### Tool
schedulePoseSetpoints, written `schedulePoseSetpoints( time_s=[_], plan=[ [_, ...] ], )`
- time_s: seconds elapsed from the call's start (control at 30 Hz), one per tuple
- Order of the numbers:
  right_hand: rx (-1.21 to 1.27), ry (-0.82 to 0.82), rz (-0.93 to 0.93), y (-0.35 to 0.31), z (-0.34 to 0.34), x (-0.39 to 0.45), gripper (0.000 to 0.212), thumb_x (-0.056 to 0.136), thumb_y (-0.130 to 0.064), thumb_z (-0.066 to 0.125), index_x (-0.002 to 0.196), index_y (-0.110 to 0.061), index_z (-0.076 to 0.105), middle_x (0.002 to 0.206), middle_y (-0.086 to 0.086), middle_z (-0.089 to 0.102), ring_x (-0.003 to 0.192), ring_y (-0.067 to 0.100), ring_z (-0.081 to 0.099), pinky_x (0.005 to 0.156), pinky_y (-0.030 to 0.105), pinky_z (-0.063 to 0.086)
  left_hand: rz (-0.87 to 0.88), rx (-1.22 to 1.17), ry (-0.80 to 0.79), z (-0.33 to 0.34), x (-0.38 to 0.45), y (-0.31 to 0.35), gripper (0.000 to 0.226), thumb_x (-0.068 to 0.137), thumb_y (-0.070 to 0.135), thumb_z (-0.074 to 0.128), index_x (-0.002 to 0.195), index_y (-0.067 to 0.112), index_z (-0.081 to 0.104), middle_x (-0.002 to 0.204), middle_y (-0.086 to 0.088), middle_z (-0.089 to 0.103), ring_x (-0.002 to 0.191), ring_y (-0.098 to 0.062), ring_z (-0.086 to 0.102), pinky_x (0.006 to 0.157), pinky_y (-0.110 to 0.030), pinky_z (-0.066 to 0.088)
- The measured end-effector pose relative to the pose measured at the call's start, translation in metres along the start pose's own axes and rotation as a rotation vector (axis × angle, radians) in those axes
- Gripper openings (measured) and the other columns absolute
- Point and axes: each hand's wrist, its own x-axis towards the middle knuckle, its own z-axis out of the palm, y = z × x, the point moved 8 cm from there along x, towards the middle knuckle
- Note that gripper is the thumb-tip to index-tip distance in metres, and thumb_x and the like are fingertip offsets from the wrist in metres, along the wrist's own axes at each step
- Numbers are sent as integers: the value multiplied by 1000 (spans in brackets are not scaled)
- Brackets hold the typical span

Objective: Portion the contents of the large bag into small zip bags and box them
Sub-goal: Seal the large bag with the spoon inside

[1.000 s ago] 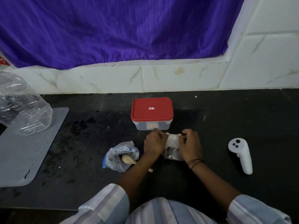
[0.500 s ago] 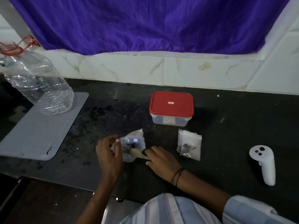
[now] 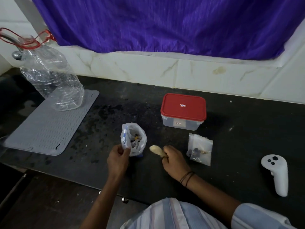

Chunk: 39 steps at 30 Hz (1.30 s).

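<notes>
The large clear bag (image 3: 134,140) with blue print stands upright and open on the black counter, dark and yellow bits showing inside. My left hand (image 3: 118,158) pinches its near rim. To its right, my right hand (image 3: 175,160) grips the handle of a pale wooden spoon (image 3: 156,150), whose bowl points left toward the bag and is apart from it. A small zip bag (image 3: 199,149) with a few dark pieces lies flat to the right of that hand. Behind it sits the clear box (image 3: 182,124) with its red lid (image 3: 183,106) on.
A white hand controller (image 3: 276,172) lies at the far right. A grey ribbed mat (image 3: 46,128) covers the counter's left part, with a crumpled clear plastic bottle (image 3: 52,80) on its back corner. The counter's front edge (image 3: 92,184) runs just below my wrists.
Both hands left the small zip bag, which now lies on the counter. My left hand stood the large bag upright and my right hand lifted the spoon out to the right.
</notes>
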Motion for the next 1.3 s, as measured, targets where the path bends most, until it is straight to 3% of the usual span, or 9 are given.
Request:
schedulePoseSetpoints(
  time_s=[0.13, 0.27, 0.47, 0.6, 0.7, 0.8, 0.9, 1.07, 1.3],
  plan=[
    [277, 65, 258, 16, -9, 7, 8, 89, -18, 62, 96, -19, 65, 85, -4, 64, 76, 7, 60, 71, 28, 50, -59, -49, -93, 11, 0, -4, 7, 94, 26, 66, 100, 23, 64, 96, -6, 72, 90, -24, 71, 83, -53, 59],
    [686, 10, 389, 15, -10, 11, 17, 91, -20, 65, 108, -18, 68, 82, 4, 64, 49, 4, 49, 47, 23, 43, -66, -320, -269, 28, -13, 13, 4, 95, 7, 62, 99, 7, 63, 98, -16, 72, 86, -25, 72, 75, -40, 61],
    [1067, -179, 457, 6, -7, 10, 18, 94, -20, 62, 106, -9, 68, 85, 2, 67, 50, 10, 40, 48, 24, 35, -128, -549, -552, 46, -37, 33, 27, 91, -4, 61, 115, 8, 63, 109, -13, 75, 97, -27, 73, 75, -38, 63],
    [1008, -269, 427, -3, -7, 7, 17, 88, -16, 68, 103, -6, 68, 76, 3, 66, 50, 8, 42, 48, 21, 35, -90, -359, -555, 52, -42, 32, 27, 90, 0, 65, 115, 9, 61, 109, -17, 73, 94, -30, 74, 74, -43, 62],
    [760, -151, 509, 6, -13, 6, 14, 84, -13, 69, 95, -6, 65, 67, 3, 58, 52, 8, 49, 48, 23, 40, 22, -46, -242, 37, -34, 32, 10, 88, 2, 66, 91, 9, 60, 92, -16, 71, 80, -30, 73, 65, -46, 62],
    [313, 64, 498, 7, -28, 4, 14, 83, -17, 65, 97, -16, 63, 82, 0, 65, 70, 12, 62, 63, 31, 54, 27, 16, -19, 23, -31, 33, 16, 81, 1, 64, 75, 12, 53, 77, -14, 66, 76, -39, 68, 62, -57, 58],
    [142, 184, 423, -5, -34, 1, 33, 87, -18, 65, 119, -17, 57, 107, 1, 65, 97, 19, 65, 78, 34, 56, -23, -116, -111, 34, -39, 36, 15, 83, -1, 64, 80, 10, 55, 81, -17, 65, 75, -38, 69, 60, -55, 59],
    [227, 177, 282, -10, -40, 6, 37, 86, -12, 65, 121, -16, 54, 116, 2, 59, 106, 16, 59, 84, 27, 49, 8, -266, -356, 47, -53, 59, 24, 94, 17, 65, 95, -6, 62, 78, -9, 66, 59, -11, 65, 50, -18, 50],
    [589, -86, 187, -16, -22, 2, 48, 78, -8, 68, 118, -30, 56, 105, -5, 67, 97, 5, 64, 84, 26, 53, 197, -191, -302, 34, -40, 80, 23, 96, 19, 66, 83, 0, 65, 71, -12, 65, 63, -18, 60, 60, -34, 51]
  ],
)
